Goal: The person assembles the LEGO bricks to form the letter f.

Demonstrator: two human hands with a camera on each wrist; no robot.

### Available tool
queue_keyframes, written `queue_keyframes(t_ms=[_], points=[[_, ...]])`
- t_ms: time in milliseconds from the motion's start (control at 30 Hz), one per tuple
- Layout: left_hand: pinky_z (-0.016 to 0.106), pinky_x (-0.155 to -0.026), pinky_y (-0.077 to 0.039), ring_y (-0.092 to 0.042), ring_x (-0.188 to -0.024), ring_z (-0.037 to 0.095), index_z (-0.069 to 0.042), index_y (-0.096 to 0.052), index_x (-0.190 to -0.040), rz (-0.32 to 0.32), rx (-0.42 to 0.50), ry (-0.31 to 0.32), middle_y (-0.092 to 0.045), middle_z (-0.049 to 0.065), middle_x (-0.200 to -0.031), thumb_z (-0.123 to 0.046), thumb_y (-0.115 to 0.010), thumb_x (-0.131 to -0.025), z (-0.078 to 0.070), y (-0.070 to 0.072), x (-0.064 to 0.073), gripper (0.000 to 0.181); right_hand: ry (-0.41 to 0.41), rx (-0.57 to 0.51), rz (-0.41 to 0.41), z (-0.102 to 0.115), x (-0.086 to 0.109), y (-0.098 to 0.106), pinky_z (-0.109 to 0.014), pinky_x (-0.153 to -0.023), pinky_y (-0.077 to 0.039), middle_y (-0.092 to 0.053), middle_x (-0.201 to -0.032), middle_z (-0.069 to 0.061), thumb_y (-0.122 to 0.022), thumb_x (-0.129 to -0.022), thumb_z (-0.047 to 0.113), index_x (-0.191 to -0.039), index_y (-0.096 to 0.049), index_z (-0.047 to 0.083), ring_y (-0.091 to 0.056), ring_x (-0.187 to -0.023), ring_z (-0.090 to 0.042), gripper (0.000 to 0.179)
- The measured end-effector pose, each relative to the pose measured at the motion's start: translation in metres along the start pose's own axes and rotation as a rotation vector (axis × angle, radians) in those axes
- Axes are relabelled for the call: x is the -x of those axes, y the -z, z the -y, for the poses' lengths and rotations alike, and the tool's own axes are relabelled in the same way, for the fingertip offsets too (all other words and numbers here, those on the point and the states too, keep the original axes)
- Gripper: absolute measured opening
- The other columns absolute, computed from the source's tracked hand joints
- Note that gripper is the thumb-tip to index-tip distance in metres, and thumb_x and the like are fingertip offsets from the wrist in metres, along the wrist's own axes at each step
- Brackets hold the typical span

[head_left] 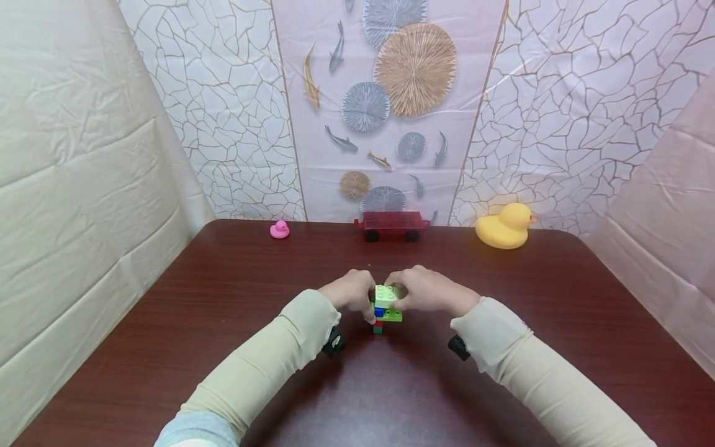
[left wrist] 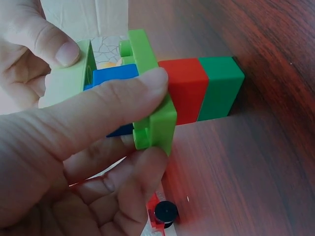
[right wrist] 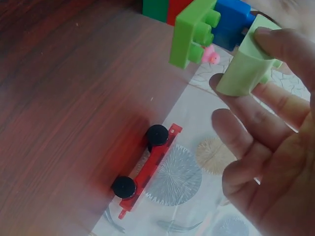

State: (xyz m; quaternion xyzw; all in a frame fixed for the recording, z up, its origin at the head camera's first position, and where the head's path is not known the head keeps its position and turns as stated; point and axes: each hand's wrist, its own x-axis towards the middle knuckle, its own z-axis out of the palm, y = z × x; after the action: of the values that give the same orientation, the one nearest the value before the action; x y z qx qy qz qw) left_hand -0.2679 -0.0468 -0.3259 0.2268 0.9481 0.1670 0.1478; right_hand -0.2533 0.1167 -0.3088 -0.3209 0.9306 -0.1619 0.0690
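Between both hands a tower of toy building bricks stands on the table. From the bottom up it has a dark green brick (left wrist: 224,88), a red brick (left wrist: 183,83), a wider lime green brick (left wrist: 166,123), a blue brick (left wrist: 115,73) and a pale green brick (right wrist: 241,73) with a curved side on top. My left hand (head_left: 353,292) pinches the lime green brick, its thumb lying across the blue one. My right hand (head_left: 427,290) holds the pale green brick between thumb and fingers. In the right wrist view a narrow gap shows between it and the blue brick.
Along the back of the dark wooden table (head_left: 223,298) stand a small pink duck (head_left: 280,230), a red toy wagon (head_left: 392,225) with black wheels, and a large yellow duck (head_left: 504,228). Patterned cloth (head_left: 240,112) hangs behind them.
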Motion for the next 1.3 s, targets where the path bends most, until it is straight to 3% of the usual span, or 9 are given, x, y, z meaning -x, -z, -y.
queue_keyframes(t_ms=[300, 567, 767, 967, 1300], points=[[0.024, -0.053, -0.043, -0.051, -0.061, 0.013, -0.01, -0.061, -0.075, -0.006, 0.013, 0.005, -0.056, -0.003, -0.066, -0.018, -0.082, -0.057, 0.002, -0.002, -0.002, 0.029, 0.062, 0.087, 0.006, 0.006, -0.006, 0.002, -0.024, -0.057, -0.042, -0.056, -0.072, 0.008, -0.068, -0.073, 0.019, -0.092, -0.063, 0.012, -0.048, -0.061, -0.008, 0.021], [0.023, -0.054, -0.043, -0.051, -0.061, 0.012, -0.009, -0.063, -0.075, 0.002, 0.03, -0.029, -0.056, -0.004, -0.065, -0.018, -0.081, -0.058, 0.003, -0.004, -0.002, 0.027, 0.052, 0.053, 0.049, 0.004, -0.005, 0.005, -0.022, -0.058, -0.043, -0.058, -0.074, 0.006, -0.07, -0.071, 0.016, -0.09, -0.064, 0.01, -0.05, -0.062, -0.009, 0.02], [0.023, -0.054, -0.042, -0.05, -0.062, 0.011, -0.01, -0.064, -0.08, 0.005, 0.018, -0.082, -0.056, -0.005, -0.069, -0.022, -0.081, -0.06, 0.003, 0.004, 0.001, 0.029, 0.073, 0.034, 0.07, 0.005, -0.007, 0.004, -0.02, -0.056, -0.043, -0.06, -0.073, 0.007, -0.07, -0.072, 0.014, -0.089, -0.068, 0.01, -0.05, -0.059, -0.008, 0.018], [0.023, -0.05, -0.04, -0.048, -0.058, 0.011, -0.012, -0.065, -0.076, -0.008, 0.007, -0.116, -0.057, -0.005, -0.065, -0.024, -0.077, -0.064, -0.003, 0.013, 0.007, 0.021, 0.059, 0.03, 0.069, 0.008, -0.007, 0.004, -0.02, -0.054, -0.043, -0.061, -0.073, 0.006, -0.07, -0.072, 0.013, -0.087, -0.069, 0.011, -0.05, -0.057, -0.007, 0.014], [0.023, -0.051, -0.041, -0.049, -0.059, 0.012, -0.014, -0.061, -0.075, -0.076, -0.014, -0.117, -0.054, -0.005, -0.067, -0.025, -0.078, -0.063, -0.004, 0.007, 0.006, 0.023, 0.012, 0.068, 0.03, 0.007, -0.002, 0.003, -0.021, -0.053, -0.042, -0.058, -0.069, 0.008, -0.072, -0.071, 0.016, -0.089, -0.068, 0.013, -0.049, -0.056, -0.008, 0.019]])
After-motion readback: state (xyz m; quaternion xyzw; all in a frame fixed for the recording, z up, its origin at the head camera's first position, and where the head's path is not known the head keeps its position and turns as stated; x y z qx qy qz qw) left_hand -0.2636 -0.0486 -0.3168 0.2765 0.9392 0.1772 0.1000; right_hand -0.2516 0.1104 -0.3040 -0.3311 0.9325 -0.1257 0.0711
